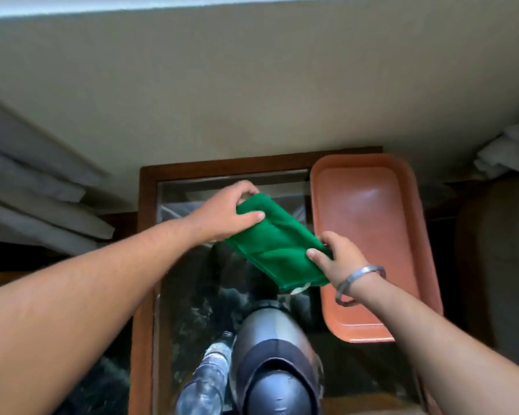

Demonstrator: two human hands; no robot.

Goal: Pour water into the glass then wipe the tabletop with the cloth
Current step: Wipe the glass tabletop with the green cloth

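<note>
A folded green cloth (274, 241) is held up over the glass tabletop (192, 295), stretched between both hands. My left hand (225, 214) pinches its far left corner. My right hand (336, 259), with a metal bangle on the wrist, grips its near right edge. Close to me on the table stands a dark grey metal jug (274, 354) with a black lid. Beside it on the left is a clear, patterned glass (207, 375), seen from above. Whether the glass holds water is not visible.
An empty salmon-pink tray (369, 235) lies along the right side of the table. The table has a brown wooden frame (146, 235) and stands against a beige wall. Grey curtain folds hang at the left, and white fabric lies at the far right.
</note>
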